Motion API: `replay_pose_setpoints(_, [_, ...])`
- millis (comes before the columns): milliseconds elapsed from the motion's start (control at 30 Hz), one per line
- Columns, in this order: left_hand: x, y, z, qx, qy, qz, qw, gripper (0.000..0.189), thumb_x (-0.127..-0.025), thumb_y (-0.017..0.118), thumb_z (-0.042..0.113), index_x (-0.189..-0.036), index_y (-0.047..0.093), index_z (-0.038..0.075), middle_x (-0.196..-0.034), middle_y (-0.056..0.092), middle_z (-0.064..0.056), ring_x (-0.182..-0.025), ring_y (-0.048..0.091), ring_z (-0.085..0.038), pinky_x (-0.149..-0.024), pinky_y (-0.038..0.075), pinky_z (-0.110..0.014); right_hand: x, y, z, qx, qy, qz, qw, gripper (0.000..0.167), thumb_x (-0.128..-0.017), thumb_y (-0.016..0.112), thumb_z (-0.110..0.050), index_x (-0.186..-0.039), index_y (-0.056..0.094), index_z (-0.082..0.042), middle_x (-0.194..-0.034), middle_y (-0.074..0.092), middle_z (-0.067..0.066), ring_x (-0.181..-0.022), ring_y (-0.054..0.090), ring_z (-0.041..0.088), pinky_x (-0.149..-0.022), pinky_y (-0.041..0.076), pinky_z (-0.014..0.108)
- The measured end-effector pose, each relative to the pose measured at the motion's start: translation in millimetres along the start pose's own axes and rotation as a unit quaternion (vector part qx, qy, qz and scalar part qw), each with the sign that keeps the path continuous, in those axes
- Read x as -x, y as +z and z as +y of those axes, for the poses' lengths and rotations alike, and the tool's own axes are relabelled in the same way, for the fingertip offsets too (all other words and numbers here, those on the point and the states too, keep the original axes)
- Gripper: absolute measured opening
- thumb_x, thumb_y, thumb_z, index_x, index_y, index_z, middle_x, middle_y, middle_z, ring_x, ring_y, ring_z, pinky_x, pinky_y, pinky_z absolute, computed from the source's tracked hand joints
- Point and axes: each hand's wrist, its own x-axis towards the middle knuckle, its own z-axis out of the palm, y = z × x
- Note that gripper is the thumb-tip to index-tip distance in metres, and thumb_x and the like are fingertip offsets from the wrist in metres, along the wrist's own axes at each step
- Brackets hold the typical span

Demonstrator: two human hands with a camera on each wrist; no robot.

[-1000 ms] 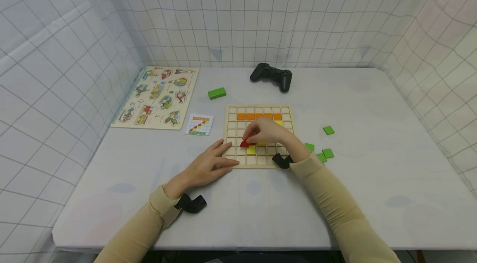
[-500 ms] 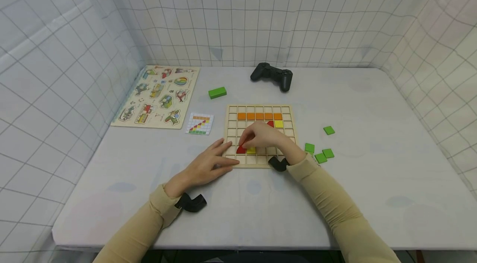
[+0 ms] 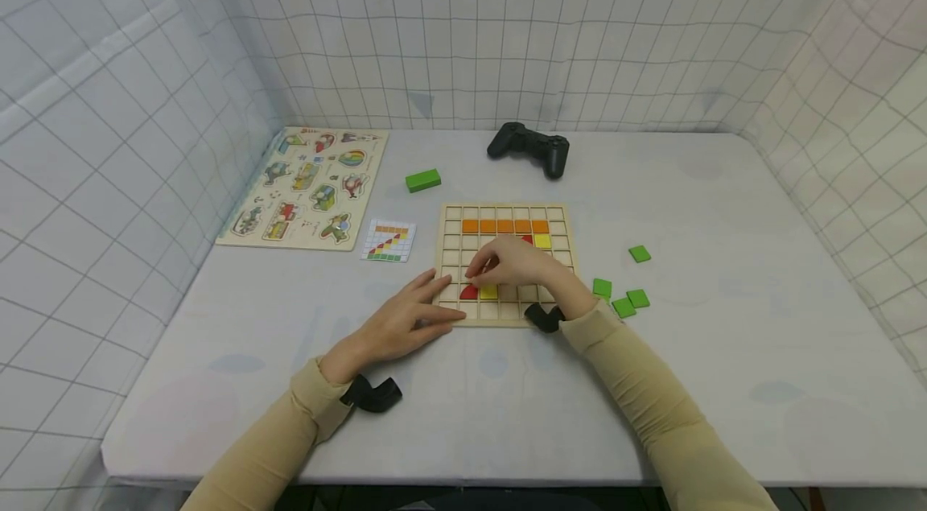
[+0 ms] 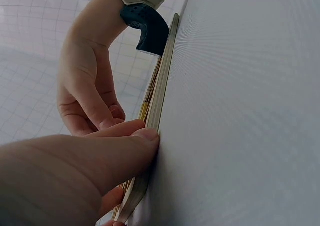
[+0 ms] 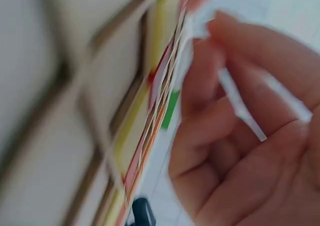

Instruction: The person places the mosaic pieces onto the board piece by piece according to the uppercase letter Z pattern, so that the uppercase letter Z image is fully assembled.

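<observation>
My right hand [image 3: 507, 261] hovers over the wooden grid board [image 3: 451, 245]. Its thumb and forefinger nearly meet just above a red quarter-round tile [image 3: 467, 294], with nothing visible between them in the right wrist view. This tile lies in a lower left cell beside a yellow square tile [image 3: 488, 293]. My left hand [image 3: 401, 323] has its fingers spread over the board's lower left edge; in the left wrist view the left thumb [image 4: 142, 143] rests against that edge. Orange tiles [image 3: 504, 226] fill part of an upper row. The right hand hides the board's middle cells.
Several green tiles [image 3: 624, 307] lie to the right of the board. A pattern card [image 3: 388, 241], a picture puzzle board [image 3: 304, 189] and a green block [image 3: 423, 181] are on the left. Behind the board sits a black game controller [image 3: 529, 147].
My right hand moved left and down with the red tile, set it in the cell beside the yellow one, and lifted its fingertips slightly off. The left hand stayed put.
</observation>
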Motion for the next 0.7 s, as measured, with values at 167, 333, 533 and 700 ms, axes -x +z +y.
replay_pose_setpoints(167, [0.0,0.6,-0.7,0.001,-0.006,-0.006,1.0000,0.025,-0.092,0.062,0.025,-0.116,0.070,0.021,-0.146,0.036,-0.018,-0.139,0.018,-0.039,-0.110,0.022,-0.055,10.2,-19.5,7.7,-0.014,0.007,0.019,0.9997,0.023,-0.089,0.065,-0.026,-0.107,0.072,-0.013,-0.102,0.067,-0.004,-0.091,0.061,0.012,-0.080,0.051,0.031])
replay_pose_setpoints(333, [0.0,0.8,-0.5,-0.001,-0.010,-0.007,0.9999,0.025,-0.092,0.062,0.024,-0.115,0.070,0.020,-0.146,0.035,-0.017,-0.139,0.018,-0.038,-0.111,0.022,-0.054,25.2,-44.9,21.0,-0.055,0.010,0.060,0.9966,0.029,-0.090,0.064,-0.027,-0.111,0.069,-0.010,-0.107,0.066,0.000,-0.093,0.059,0.017,-0.083,0.049,0.036])
replay_pose_setpoints(533, [-0.5,0.4,0.5,0.004,-0.009,-0.006,0.9999,0.025,-0.092,0.062,0.024,-0.115,0.070,0.019,-0.146,0.035,-0.018,-0.139,0.017,-0.038,-0.112,0.021,-0.052,52.1,-72.0,38.0,-0.096,0.042,0.116,0.9877,0.035,-0.090,0.064,-0.030,-0.115,0.066,-0.006,-0.111,0.065,0.005,-0.096,0.059,0.021,-0.088,0.046,0.039])
replay_pose_setpoints(700, [0.3,-0.7,0.9,0.005,-0.003,-0.005,1.0000,0.025,-0.091,0.063,0.022,-0.115,0.070,0.017,-0.146,0.035,-0.020,-0.139,0.017,-0.039,-0.111,0.021,-0.052,73.6,-87.1,58.9,-0.104,0.072,0.165,0.9782,0.039,-0.090,0.064,-0.034,-0.116,0.064,-0.005,-0.106,0.066,0.008,-0.094,0.059,0.023,-0.089,0.046,0.042])
